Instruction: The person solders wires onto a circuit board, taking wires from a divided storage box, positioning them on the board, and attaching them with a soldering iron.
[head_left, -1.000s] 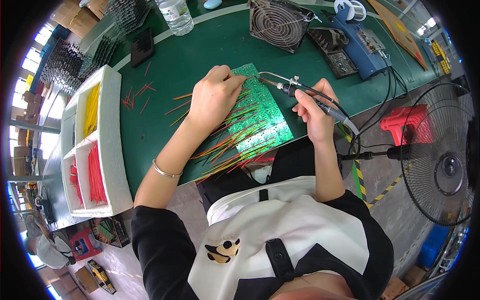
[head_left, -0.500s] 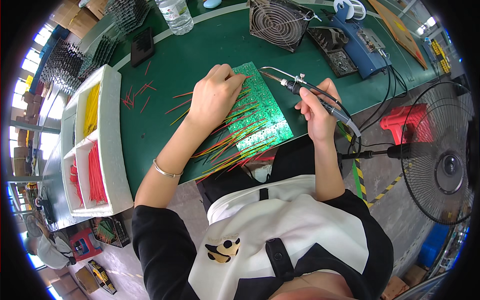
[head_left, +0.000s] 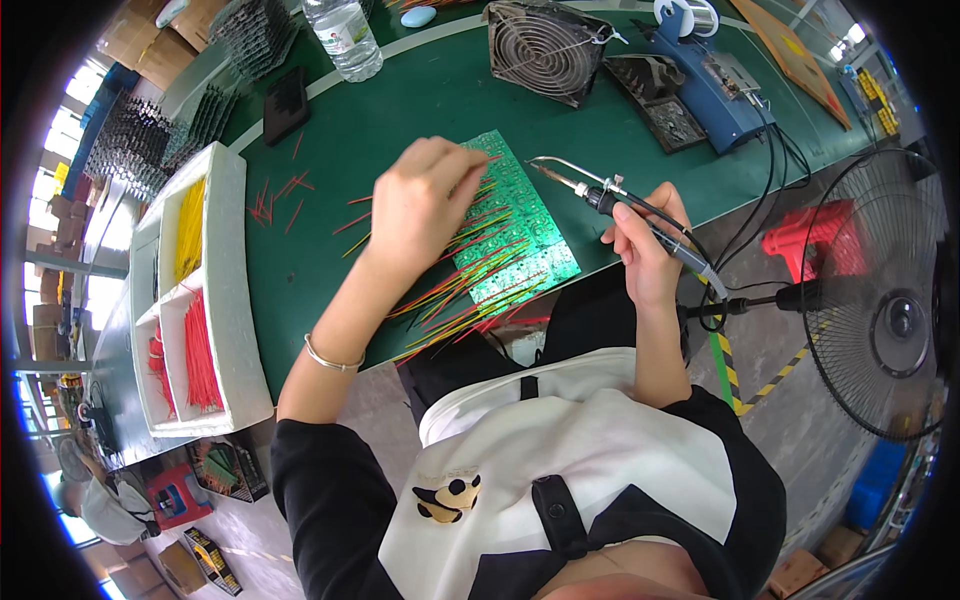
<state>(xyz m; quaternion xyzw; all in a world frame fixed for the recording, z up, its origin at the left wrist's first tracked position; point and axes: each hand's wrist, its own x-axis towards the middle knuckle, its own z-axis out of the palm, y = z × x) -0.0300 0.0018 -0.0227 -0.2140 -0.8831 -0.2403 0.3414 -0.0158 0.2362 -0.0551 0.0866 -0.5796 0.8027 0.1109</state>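
Observation:
A green circuit board panel [head_left: 535, 232] lies on the green table in front of me. Red, yellow and dark wires [head_left: 465, 285] stick out from its left and near sides. My left hand [head_left: 422, 205] is over the board's far left part, its fingertips pinched on a red wire whose end [head_left: 494, 158] shows just past them. In my right hand [head_left: 652, 250] is a soldering iron [head_left: 603, 200] with a thin curved metal tube fixed along it. The iron's tip points left, a little off the board's right edge and touching nothing.
A white foam box [head_left: 232, 300] with yellow and red wires stands left. Loose red wires [head_left: 290, 185], a phone [head_left: 285, 105] and a water bottle [head_left: 345, 40] lie or stand beyond it. At the back are a square fan [head_left: 548, 55] and a blue solder-feed unit [head_left: 715, 90]; a floor fan [head_left: 880, 310] stands right.
The soldering iron in my right hand has shifted slightly right and nearer to me, away from the board. My left hand stays pinched at the board's far part, moved only slightly.

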